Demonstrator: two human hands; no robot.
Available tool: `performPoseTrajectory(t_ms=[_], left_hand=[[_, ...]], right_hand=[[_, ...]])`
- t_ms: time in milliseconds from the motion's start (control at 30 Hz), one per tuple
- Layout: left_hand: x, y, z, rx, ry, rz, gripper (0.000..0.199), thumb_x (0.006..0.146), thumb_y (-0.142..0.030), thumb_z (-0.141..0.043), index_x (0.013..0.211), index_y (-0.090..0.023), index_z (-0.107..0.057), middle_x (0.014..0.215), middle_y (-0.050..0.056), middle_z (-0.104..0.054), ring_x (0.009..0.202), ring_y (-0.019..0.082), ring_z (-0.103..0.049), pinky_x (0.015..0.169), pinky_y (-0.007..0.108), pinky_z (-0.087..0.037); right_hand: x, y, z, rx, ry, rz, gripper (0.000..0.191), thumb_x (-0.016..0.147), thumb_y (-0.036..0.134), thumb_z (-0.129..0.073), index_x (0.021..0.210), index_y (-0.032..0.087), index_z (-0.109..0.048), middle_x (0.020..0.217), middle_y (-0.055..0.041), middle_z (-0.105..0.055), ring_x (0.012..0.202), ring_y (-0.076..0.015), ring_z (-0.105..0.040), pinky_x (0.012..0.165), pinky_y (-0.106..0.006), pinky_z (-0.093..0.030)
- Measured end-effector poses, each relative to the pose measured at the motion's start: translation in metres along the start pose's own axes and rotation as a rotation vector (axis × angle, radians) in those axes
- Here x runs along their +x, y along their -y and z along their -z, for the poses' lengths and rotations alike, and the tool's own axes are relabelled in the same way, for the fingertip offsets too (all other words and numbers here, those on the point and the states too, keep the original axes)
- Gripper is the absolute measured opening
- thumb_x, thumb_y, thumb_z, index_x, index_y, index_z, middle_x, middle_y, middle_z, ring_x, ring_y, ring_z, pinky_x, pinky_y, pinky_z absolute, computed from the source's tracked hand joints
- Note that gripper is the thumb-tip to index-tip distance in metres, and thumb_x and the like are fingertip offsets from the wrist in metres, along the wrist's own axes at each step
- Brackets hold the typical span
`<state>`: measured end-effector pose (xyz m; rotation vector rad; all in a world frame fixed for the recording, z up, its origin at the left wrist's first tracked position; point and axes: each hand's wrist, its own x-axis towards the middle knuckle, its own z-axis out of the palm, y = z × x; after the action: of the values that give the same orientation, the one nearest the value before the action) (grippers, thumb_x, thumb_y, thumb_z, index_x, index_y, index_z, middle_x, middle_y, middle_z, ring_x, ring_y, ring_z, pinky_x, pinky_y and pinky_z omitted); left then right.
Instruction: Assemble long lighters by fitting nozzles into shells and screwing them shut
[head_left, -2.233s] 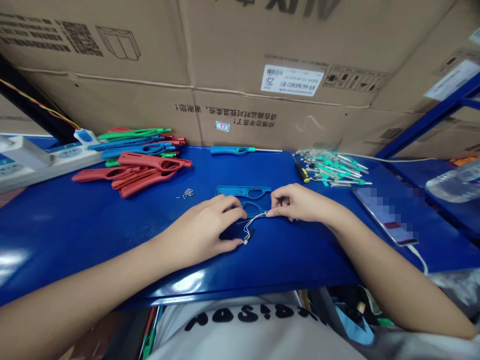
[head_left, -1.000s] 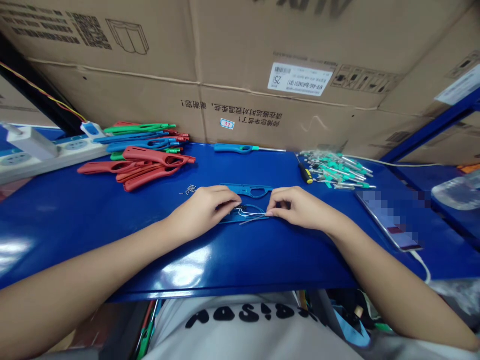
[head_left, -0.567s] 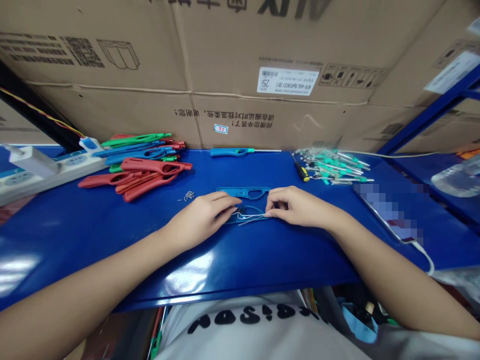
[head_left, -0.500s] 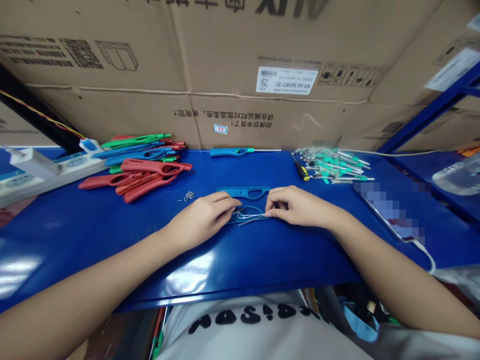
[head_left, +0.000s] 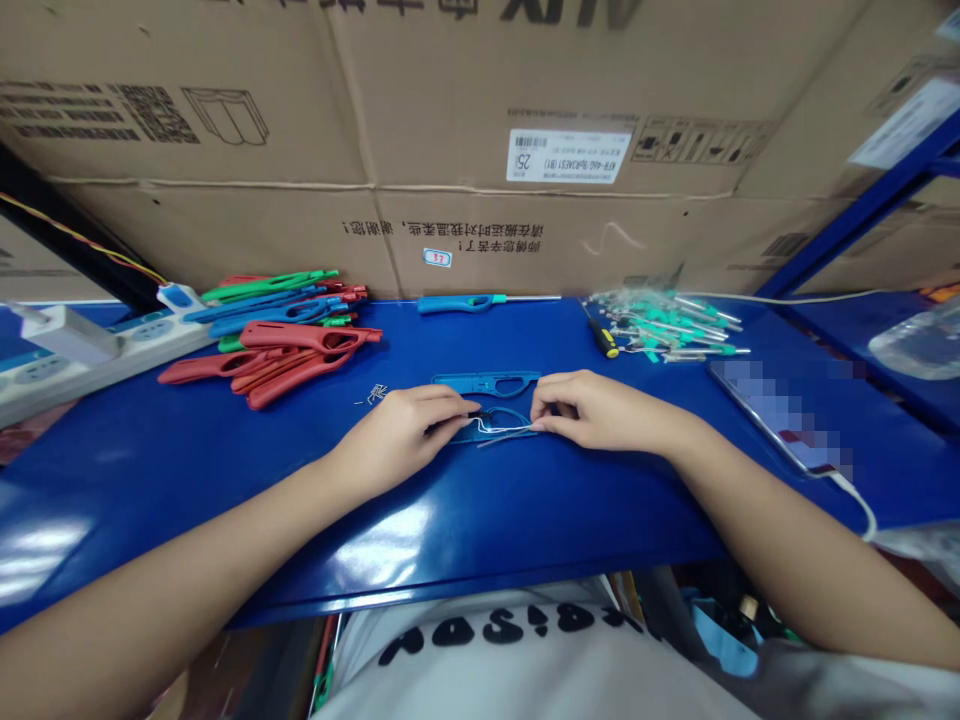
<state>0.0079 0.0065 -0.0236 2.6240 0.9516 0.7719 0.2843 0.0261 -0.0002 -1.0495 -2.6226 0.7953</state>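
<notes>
A blue lighter casing half [head_left: 466, 434] lies on the table with a loop-shaped handle opening. My left hand [head_left: 409, 430] is closed in a pinch at its left end, on a bent white wire [head_left: 487, 428]. From there the wire runs right to the pinched thumb and fingertips of my right hand [head_left: 581, 412]. A thin grey strip or rod [head_left: 499, 440] slants below the wire, its right end near my right fingertips. Just behind, a second blue casing half [head_left: 480, 383] rests with its hollow side up. My fingers cover both ends of the front half.
Red, blue and green lighter casings [head_left: 300, 355] are piled at left beside a power strip [head_left: 154, 335]. Small metal pins [head_left: 376, 394] lie nearer. A blue lighter [head_left: 457, 303], yellow-black screwdriver [head_left: 604, 340], teal-and-metal lighter parts [head_left: 682, 325] and a phone [head_left: 772, 420] lie behind and right. A cardboard box [head_left: 450, 120] stands behind.
My left fingertips have shifted slightly left, and more of the wire's bend shows beside them. My right hand keeps its pinch in nearly the same spot. The view has tilted slightly.
</notes>
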Motion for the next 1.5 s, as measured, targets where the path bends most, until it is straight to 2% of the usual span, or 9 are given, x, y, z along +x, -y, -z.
performPoseTrajectory(t_ms=[300,467,700,900,1100,1233,1367,1500], left_hand=[[0.001,0.001,-0.005,-0.066,-0.019,-0.031,0.018,0.096,-0.019,-0.059,0.106,-0.018,-0.075,0.102,0.004,-0.078,0.09,0.018,-0.072,0.084,0.032,-0.058],[0.0,-0.004,-0.003,0.013,0.027,-0.064,0.022,0.099,-0.02,-0.054,0.104,-0.018,-0.076,0.1,0.005,-0.078,0.087,0.019,-0.071,0.08,0.033,-0.058],[-0.004,-0.021,0.001,0.248,0.088,-0.008,0.032,0.098,-0.022,-0.053,0.125,-0.016,-0.067,0.098,0.008,-0.076,0.089,0.022,-0.07,0.078,0.035,-0.059],[-0.006,-0.027,0.001,0.311,0.138,-0.026,0.035,0.096,-0.02,-0.055,0.129,-0.012,-0.063,0.106,0.01,-0.075,0.095,0.025,-0.069,0.08,0.037,-0.059],[-0.007,-0.027,-0.001,0.275,0.131,0.011,0.036,0.096,-0.018,-0.054,0.132,-0.015,-0.062,0.104,0.009,-0.075,0.099,0.024,-0.067,0.084,0.037,-0.059],[-0.008,-0.024,-0.004,0.228,0.11,0.012,0.037,0.097,-0.017,-0.054,0.133,-0.015,-0.06,0.107,0.01,-0.075,0.102,0.025,-0.066,0.087,0.04,-0.059],[-0.008,-0.021,-0.008,0.14,0.099,0.012,0.039,0.098,-0.017,-0.052,0.136,-0.013,-0.057,0.114,0.011,-0.073,0.105,0.024,-0.066,0.09,0.041,-0.058],[-0.008,-0.017,-0.013,0.071,0.088,-0.011,0.043,0.097,-0.018,-0.055,0.14,-0.014,-0.054,0.116,0.011,-0.072,0.107,0.024,-0.065,0.091,0.042,-0.057]], right_hand=[[-0.002,0.0,0.002,-0.008,0.012,0.023,0.011,0.092,0.018,-0.061,0.086,0.017,-0.07,0.09,-0.0049,-0.07,0.08,-0.0164,-0.062,0.071,-0.028,-0.045],[-0.002,-0.001,0.001,-0.02,0.005,0.026,0.011,0.092,0.019,-0.061,0.086,0.018,-0.069,0.091,-0.0045,-0.07,0.081,-0.0164,-0.062,0.072,-0.028,-0.045],[-0.002,-0.001,0.001,-0.055,0.008,0.023,0.011,0.092,0.018,-0.061,0.086,0.018,-0.069,0.092,-0.0046,-0.07,0.082,-0.0171,-0.062,0.072,-0.029,-0.044],[-0.001,0.0,0.001,-0.065,0.016,0.016,0.01,0.092,0.018,-0.061,0.086,0.018,-0.069,0.092,-0.0042,-0.07,0.082,-0.017,-0.062,0.072,-0.029,-0.044],[-0.004,-0.001,0.003,-0.071,0.015,0.024,0.011,0.091,0.017,-0.06,0.086,0.019,-0.069,0.093,-0.0046,-0.07,0.082,-0.0172,-0.062,0.07,-0.028,-0.043],[-0.005,0.002,0.003,-0.114,-0.023,0.021,0.009,0.089,0.025,-0.065,0.095,0.02,-0.07,0.1,-0.0052,-0.069,0.085,-0.0185,-0.062,0.071,-0.028,-0.044],[-0.001,0.01,-0.008,-0.141,-0.125,0.031,0.015,0.091,0.031,-0.065,0.102,0.021,-0.069,0.105,-0.0059,-0.067,0.096,-0.0202,-0.063,0.079,-0.03,-0.046],[0.007,0.014,-0.022,-0.185,-0.147,0.05,0.012,0.093,0.03,-0.063,0.098,0.021,-0.068,0.103,-0.0058,-0.067,0.1,-0.0208,-0.062,0.078,-0.03,-0.046]])
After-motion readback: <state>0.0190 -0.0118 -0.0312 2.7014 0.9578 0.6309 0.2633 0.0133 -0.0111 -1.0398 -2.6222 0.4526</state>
